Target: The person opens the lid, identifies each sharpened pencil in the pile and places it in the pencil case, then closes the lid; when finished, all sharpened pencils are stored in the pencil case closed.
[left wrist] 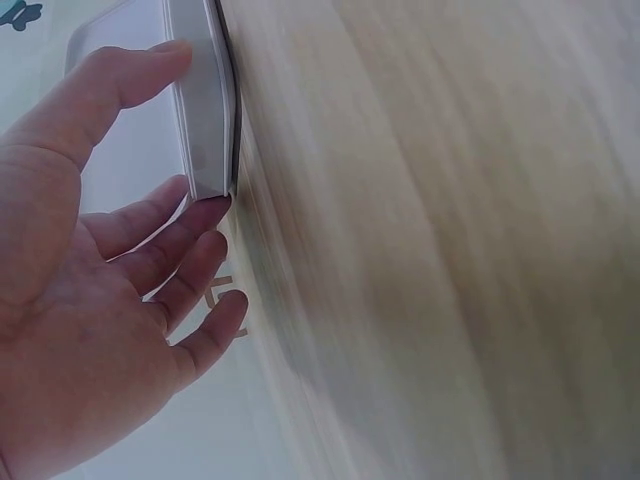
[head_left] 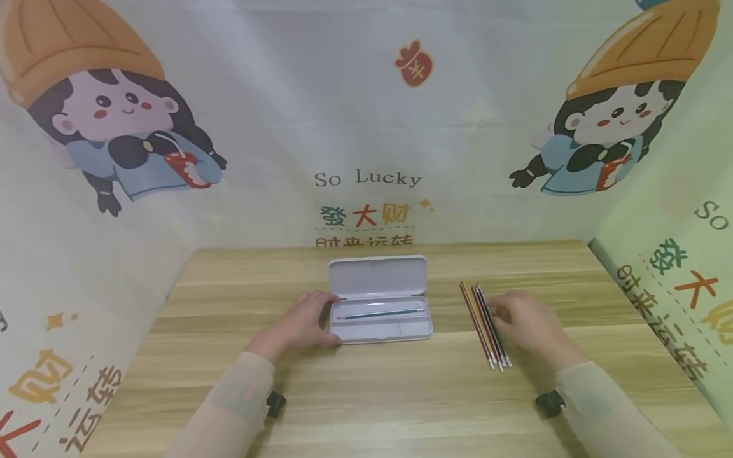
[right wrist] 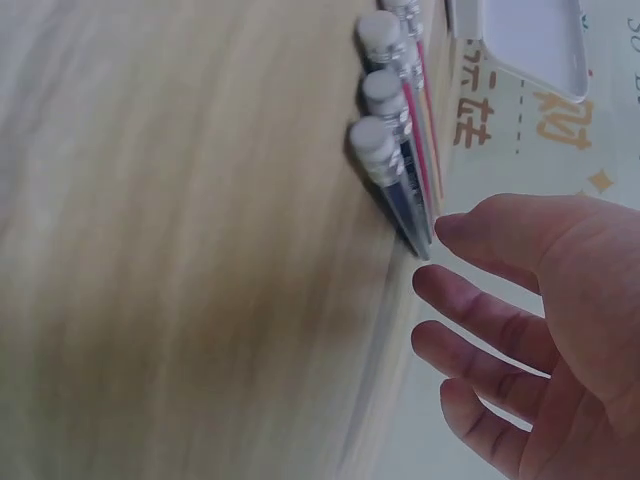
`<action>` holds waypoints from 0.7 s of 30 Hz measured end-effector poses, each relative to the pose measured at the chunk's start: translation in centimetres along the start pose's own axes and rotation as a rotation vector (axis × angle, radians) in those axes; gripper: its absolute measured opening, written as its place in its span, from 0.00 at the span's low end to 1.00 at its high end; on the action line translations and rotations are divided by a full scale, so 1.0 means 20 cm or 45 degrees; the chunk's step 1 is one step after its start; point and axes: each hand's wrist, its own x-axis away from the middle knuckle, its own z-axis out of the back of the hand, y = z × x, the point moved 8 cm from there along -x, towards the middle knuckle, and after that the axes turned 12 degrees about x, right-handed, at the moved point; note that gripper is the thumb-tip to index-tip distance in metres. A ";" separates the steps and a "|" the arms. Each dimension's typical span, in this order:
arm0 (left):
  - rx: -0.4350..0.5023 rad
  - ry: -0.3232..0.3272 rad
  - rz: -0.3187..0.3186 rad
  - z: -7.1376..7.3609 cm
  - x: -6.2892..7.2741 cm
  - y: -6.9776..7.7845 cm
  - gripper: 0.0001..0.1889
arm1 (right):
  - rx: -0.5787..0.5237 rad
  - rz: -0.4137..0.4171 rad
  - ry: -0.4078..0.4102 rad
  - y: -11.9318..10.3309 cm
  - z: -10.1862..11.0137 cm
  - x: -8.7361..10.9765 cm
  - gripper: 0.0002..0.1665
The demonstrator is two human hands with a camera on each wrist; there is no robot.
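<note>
A white metal pencil case (head_left: 366,332) lies with its lid (head_left: 378,277) raised at the back. Inside, one teal pencil (head_left: 380,314) rests in the long rear compartment. My left hand (head_left: 303,321) holds the case by its left end, the thumb (left wrist: 150,75) against the front wall and the fingers around the end. Right of the case, several pencils (head_left: 476,327) in red, yellow and black lie side by side, eraser ends toward me. My right hand (head_left: 527,321) hovers at their right side, fingers loosely bent. In the right wrist view, its thumb and fingertips stand near the pencils, gripping none.
The case and pencils lie on a wood-grain table (head_left: 355,394). A printed cloth backdrop (head_left: 275,114) with cartoon figures rises behind the table and along both sides. A small black device (head_left: 276,404) sits at the left wrist and another (head_left: 550,403) at the right.
</note>
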 end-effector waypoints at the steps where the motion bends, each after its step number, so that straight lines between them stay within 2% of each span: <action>1: -0.001 0.001 -0.001 0.00 0.00 0.00 0.46 | 0.005 0.000 0.001 0.00 0.00 0.00 0.21; 12: -0.010 0.014 0.007 0.01 0.01 -0.01 0.45 | 0.053 -0.005 -0.023 0.02 -0.06 -0.01 0.18; 21: -0.045 -0.003 -0.008 0.00 -0.01 -0.01 0.46 | 0.068 -0.060 -0.042 0.03 -0.04 -0.02 0.20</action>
